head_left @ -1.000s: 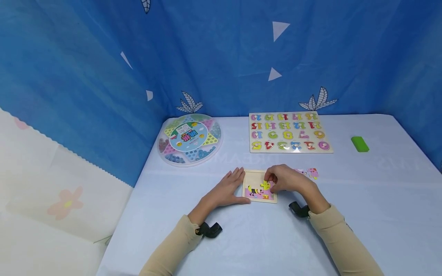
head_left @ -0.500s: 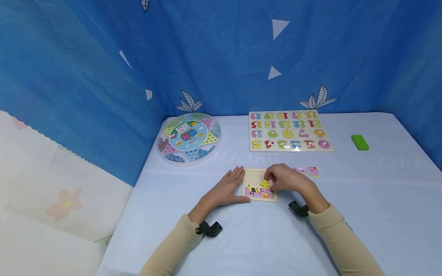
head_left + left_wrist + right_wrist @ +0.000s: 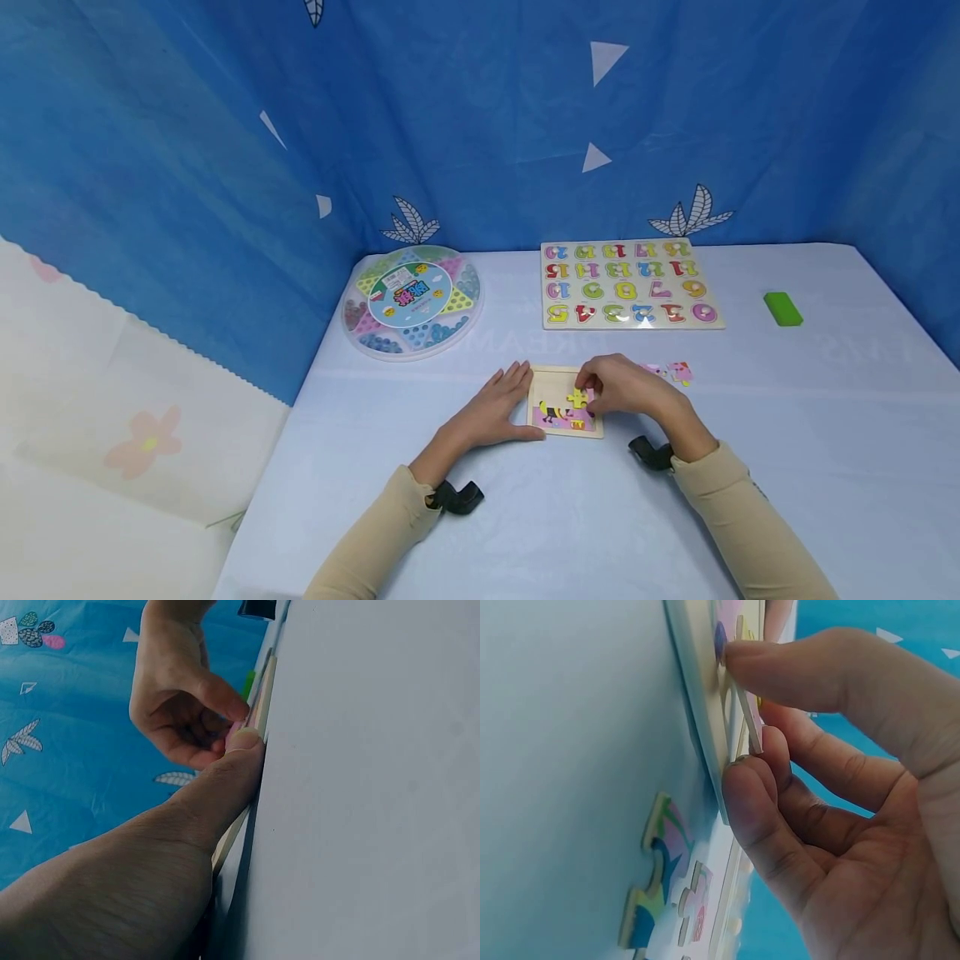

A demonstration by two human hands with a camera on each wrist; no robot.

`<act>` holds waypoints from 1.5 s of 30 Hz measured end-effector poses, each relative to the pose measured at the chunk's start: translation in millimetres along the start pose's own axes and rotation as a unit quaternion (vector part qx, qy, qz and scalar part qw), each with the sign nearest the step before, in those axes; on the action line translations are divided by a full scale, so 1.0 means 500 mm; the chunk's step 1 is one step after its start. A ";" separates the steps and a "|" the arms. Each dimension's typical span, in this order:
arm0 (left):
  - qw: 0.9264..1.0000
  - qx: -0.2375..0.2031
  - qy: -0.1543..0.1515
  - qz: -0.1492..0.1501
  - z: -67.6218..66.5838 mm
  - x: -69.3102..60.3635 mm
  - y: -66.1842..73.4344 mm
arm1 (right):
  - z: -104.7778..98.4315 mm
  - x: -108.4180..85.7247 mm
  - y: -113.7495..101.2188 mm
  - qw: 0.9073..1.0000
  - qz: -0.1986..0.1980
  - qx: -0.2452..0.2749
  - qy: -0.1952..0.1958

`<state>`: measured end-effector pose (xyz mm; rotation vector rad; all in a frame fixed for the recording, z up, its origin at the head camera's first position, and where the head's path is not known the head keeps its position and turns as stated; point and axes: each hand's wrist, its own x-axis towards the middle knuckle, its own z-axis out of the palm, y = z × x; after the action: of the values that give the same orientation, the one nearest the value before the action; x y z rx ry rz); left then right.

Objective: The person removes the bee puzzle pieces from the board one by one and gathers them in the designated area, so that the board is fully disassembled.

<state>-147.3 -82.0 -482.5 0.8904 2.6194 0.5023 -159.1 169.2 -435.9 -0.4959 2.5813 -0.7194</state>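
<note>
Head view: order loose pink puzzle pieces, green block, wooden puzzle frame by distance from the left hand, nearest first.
1. Wooden puzzle frame: touched by the left hand, on that hand's right.
2. Loose pink puzzle pieces: farther right, past the right hand.
3. Green block: farthest right, and farther back.

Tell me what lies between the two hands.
In the head view, the puzzle tray lies between the left hand and the right hand, which pinches a yellow piece over it.
</note>
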 end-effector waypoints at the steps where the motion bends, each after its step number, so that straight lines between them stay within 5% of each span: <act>1: 1.000 -0.001 0.000 0.000 0.000 0.001 0.000 | -0.001 0.000 0.001 1.000 0.000 0.001 0.000; 45: 1.000 -0.003 0.005 0.000 -0.003 -0.006 0.006 | -0.022 -0.058 0.039 0.999 -0.012 0.022 0.024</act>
<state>-144.1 -81.9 -479.5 0.8875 2.6262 0.5163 -144.2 202.1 -429.6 -0.5033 2.6008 -0.8043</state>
